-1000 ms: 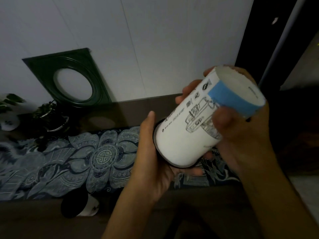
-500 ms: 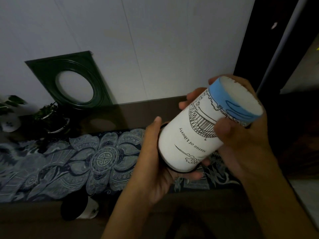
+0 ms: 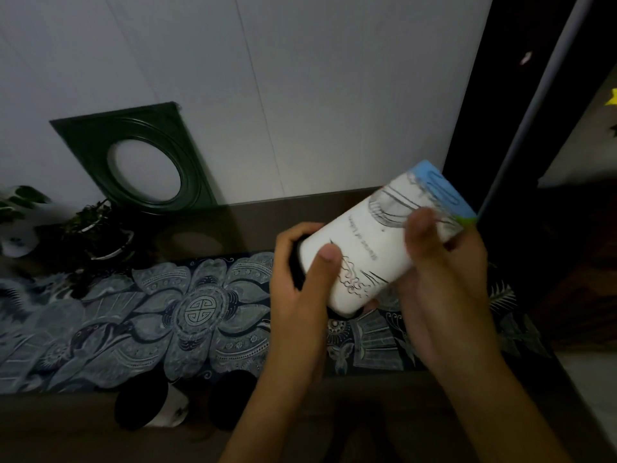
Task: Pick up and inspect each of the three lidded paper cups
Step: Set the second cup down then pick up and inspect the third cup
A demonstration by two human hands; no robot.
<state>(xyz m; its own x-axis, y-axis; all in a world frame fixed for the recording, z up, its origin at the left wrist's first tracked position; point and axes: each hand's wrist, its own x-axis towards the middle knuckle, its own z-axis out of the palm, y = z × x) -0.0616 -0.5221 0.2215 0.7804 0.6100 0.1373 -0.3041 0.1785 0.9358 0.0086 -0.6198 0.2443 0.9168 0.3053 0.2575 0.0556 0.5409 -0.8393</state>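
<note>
Both hands hold one paper cup [image 3: 374,248] tilted above the table [image 3: 253,212]: left hand [image 3: 300,289] grasps its dark lid end, right hand [image 3: 440,272], somewhat blurred, its blue end

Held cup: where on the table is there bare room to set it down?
Free: the patterned runner between the plants and the left hand, and the brown strip behind it. Crowded: the near edge, where two black-lidded cups lie, and the plant corner.

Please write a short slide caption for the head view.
Both hands, left and right, hold a tilted paper cup above the patterned cloth.
</note>
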